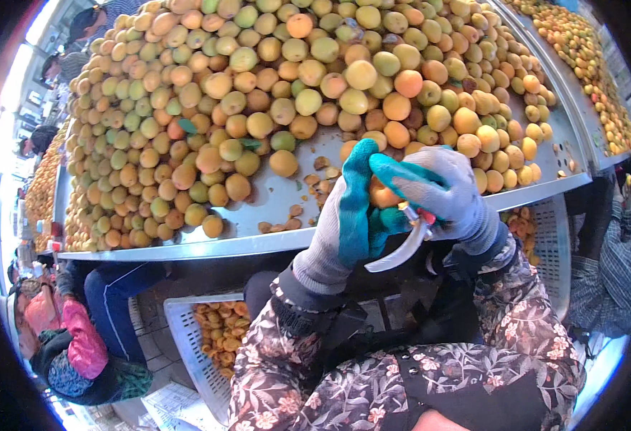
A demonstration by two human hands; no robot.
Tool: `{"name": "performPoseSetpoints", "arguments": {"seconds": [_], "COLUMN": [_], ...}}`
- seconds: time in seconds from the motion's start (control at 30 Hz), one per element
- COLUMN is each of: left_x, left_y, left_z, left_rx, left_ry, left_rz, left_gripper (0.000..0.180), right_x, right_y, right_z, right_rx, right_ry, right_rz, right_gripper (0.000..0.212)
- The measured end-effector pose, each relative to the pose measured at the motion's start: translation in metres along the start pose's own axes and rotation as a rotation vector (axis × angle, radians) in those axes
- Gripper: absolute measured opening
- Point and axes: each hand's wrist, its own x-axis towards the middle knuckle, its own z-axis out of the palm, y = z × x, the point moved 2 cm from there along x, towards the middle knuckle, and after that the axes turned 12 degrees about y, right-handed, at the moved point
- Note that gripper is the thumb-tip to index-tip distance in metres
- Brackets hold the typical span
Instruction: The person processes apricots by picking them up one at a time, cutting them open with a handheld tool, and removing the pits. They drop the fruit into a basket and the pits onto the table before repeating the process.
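Note:
Both hands wear grey knit gloves with teal coated palms. They meet just above the near edge of a metal table (pixel 258 215) heaped with yellow, orange and greenish apricots (pixel 218 86). My left hand (pixel 349 215) is closed on one apricot (pixel 383 194), which shows between the two hands. My right hand (pixel 450 188) grips a small knife (pixel 399 254) with a red handle, its curved blade pointing down and left. The right fingers reach over toward the left fingertips and partly cover the fruit. Apricot pits and scraps (pixel 319 183) lie on the metal beside my left hand.
Below the table on the left stands a white plastic crate (pixel 186 337) holding cut apricots (pixel 222 334). Another white crate (pixel 551 244) with fruit is at the right. People sit along the table at the left and right. A second fruit-covered table (pixel 581 79) lies to the right.

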Motion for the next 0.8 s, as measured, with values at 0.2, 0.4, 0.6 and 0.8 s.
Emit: {"name": "performPoseSetpoints", "arguments": {"seconds": [0.2, 0.4, 0.6, 0.8], "left_x": [0.010, -0.006, -0.002, 0.014], "left_y": [0.008, 0.015, 0.023, 0.009], "left_z": [-0.014, -0.003, -0.004, -0.015], "left_rx": [0.148, 0.561, 0.827, 0.815], "left_ry": [0.042, 0.123, 0.173, 0.269], "left_rz": [0.108, 0.660, 0.728, 0.837], "left_gripper": [0.047, 0.047, 0.048, 0.037], "right_x": [0.005, 0.012, 0.008, 0.004], "right_y": [0.000, 0.003, 0.010, 0.001], "right_z": [0.011, 0.018, 0.021, 0.032], "right_rx": [-0.029, 0.000, 0.053, 0.058], "right_ry": [0.092, 0.036, 0.004, 0.127], "right_rz": [0.070, 0.156, 0.212, 0.281], "right_gripper": [0.067, 0.062, 0.058, 0.052]}}
